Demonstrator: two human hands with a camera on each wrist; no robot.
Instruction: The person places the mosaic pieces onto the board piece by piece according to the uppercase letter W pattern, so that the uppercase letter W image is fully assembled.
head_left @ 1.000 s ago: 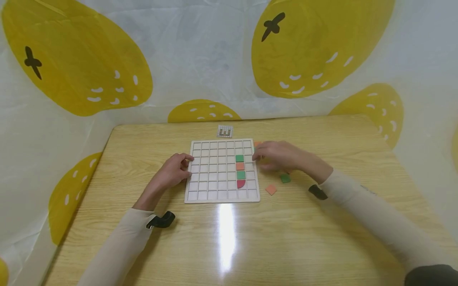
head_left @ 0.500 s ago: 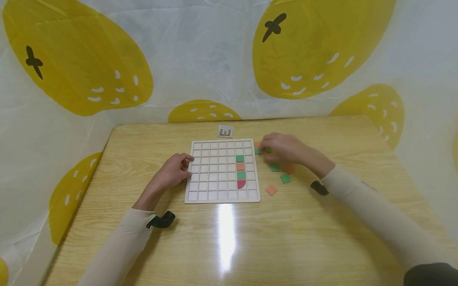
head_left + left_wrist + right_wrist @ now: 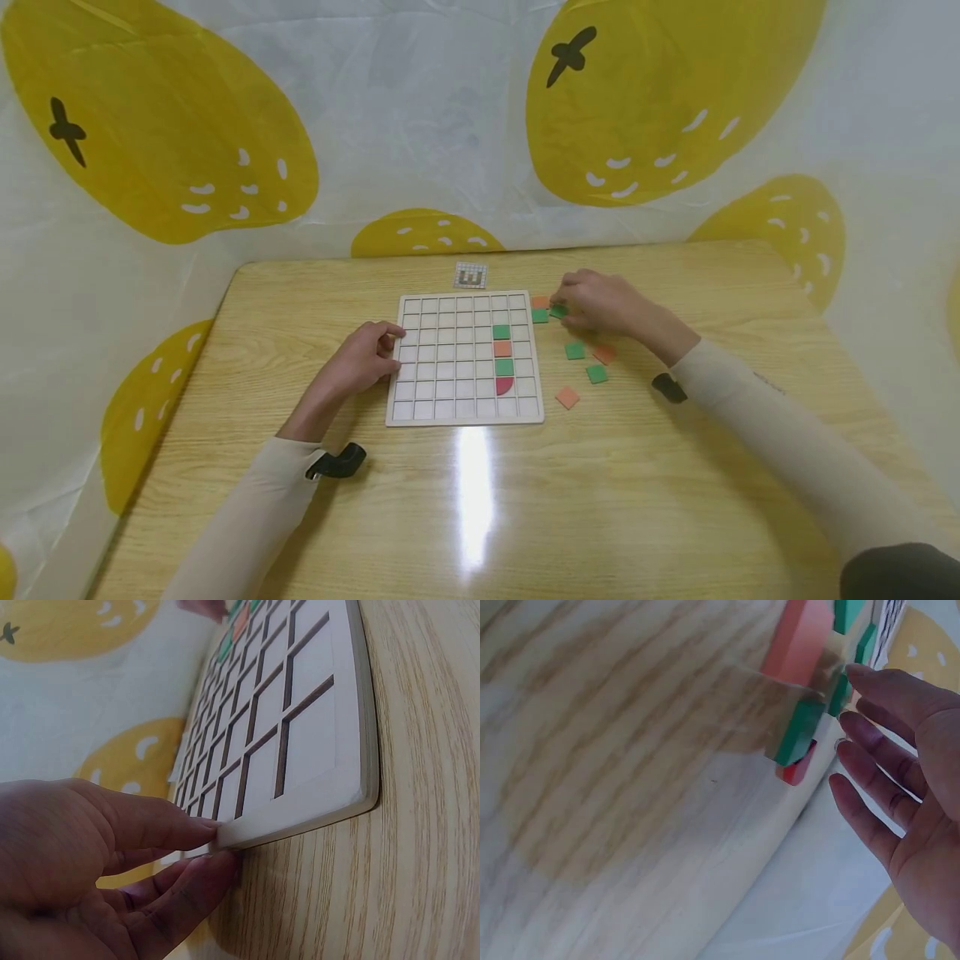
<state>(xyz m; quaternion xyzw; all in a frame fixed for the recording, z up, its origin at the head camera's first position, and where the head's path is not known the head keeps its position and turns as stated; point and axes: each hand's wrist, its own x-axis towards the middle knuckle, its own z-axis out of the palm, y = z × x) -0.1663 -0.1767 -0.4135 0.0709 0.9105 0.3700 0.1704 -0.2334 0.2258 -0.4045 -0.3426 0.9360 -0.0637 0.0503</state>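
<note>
A pale gridded board (image 3: 446, 421) lies on the table with several coloured pieces in one column: green, orange, green and a rounded red one (image 3: 504, 386). My left hand (image 3: 358, 362) touches the board's left edge with thumb and index finger set apart; the left wrist view has those fingertips against the rim (image 3: 300, 829). Beyond the board's right side, my right hand (image 3: 603, 307) is over a green tile (image 3: 558, 312), its fingertips at the tile. The right wrist view has the fingers of that hand (image 3: 907, 757) spread and loosely bent beside green tiles.
An orange tile (image 3: 540, 302) and a green tile (image 3: 540, 317) lie at the board's upper right. Green tiles (image 3: 574, 351) and orange tiles (image 3: 567, 397) are scattered nearer me. A small patterned card (image 3: 471, 276) lies behind the board. A fruit-print cloth hangs behind the table.
My right hand has moved away from the board's right edge, up and to the right, uncovering loose tiles. The left hand and the pieces on the board have not moved.
</note>
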